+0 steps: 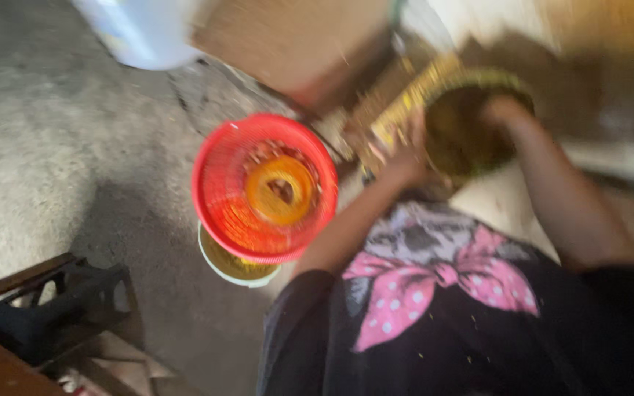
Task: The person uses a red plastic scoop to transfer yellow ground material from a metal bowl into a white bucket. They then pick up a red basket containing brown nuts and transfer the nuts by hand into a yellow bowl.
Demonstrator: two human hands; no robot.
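While the picture is blurring with the head's motion, I am looking down at both hands working at a round green bowl (478,128) up by the right side of the view. My left hand (398,158) is pressing against the bowl's near rim, fingers curled around the edge as far as I can make out through the blur. My right hand (504,110) is reaching over the far rim, and it seems to be gripping that side, though I cannot tell for sure how tightly it is closing. The bowl is tilting toward me and its inside is showing dark yellowish-brown, with what looks like grain; a strip of yellow grain (416,92) is lying along its left edge.

Just to the left, a red plastic basket (264,187) is sitting on top of a pale bucket (232,268), touching it, and an orange ring-shaped piece is lying inside the basket with some reddish bits around it. By my judgement the work is partway along: there is already stuff in the basket and yellow matter in the bucket below, while the bowl is not yet looking emptied. Scattered specks are clinging to my dark shirt (442,323) with its pink bow print. A dark stool (53,308) is standing on the concrete floor (53,147), well apart from the hands
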